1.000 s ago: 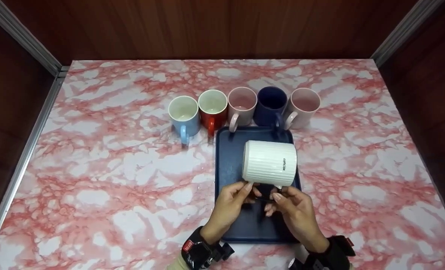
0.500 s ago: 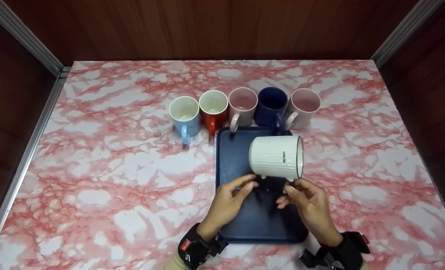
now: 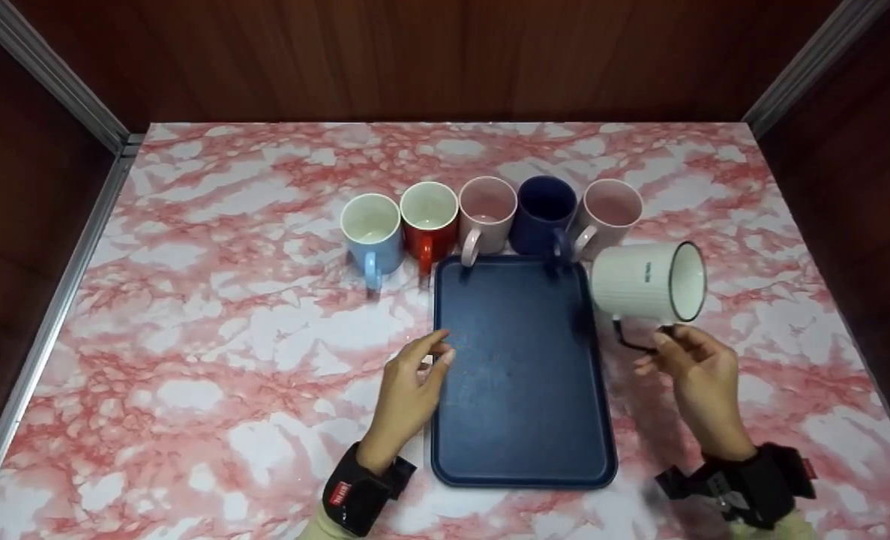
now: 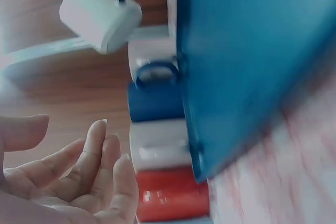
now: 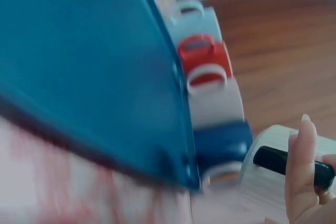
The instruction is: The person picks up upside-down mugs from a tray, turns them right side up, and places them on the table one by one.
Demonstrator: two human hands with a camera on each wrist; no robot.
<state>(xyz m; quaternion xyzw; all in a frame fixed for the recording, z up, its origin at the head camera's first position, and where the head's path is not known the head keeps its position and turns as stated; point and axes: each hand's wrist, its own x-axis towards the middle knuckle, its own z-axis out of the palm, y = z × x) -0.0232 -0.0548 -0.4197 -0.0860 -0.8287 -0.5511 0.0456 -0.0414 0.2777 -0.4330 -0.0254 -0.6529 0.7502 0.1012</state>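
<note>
A white ribbed mug [image 3: 632, 283] with a dark rim and black handle [image 3: 634, 346] is tipped on its side in the air, its mouth facing right. My right hand [image 3: 703, 382] pinches that handle near the rim end, right of the tray. Small dark lettering shows on the mug's wall. Over the left edge of the dark blue tray [image 3: 523, 375] hovers my left hand [image 3: 411, 390], thumb and fingers apart with nothing between them. In the left wrist view its fingers [image 4: 92, 156] are loosely bent, and the mug hangs beyond them.
Along the tray's far edge stand several upright mugs: light blue [image 3: 373, 251], red [image 3: 433, 240], pink [image 3: 489, 232], dark blue [image 3: 534, 236] and another pink mug [image 3: 606, 240] at the right. Their handles point toward me. Wooden panels [image 3: 445, 60] enclose the marbled table [image 3: 227, 337].
The white mug has moved right from over the tray, held in my right hand, and its mouth has turned more into view. My left hand has let go and drawn back left.
</note>
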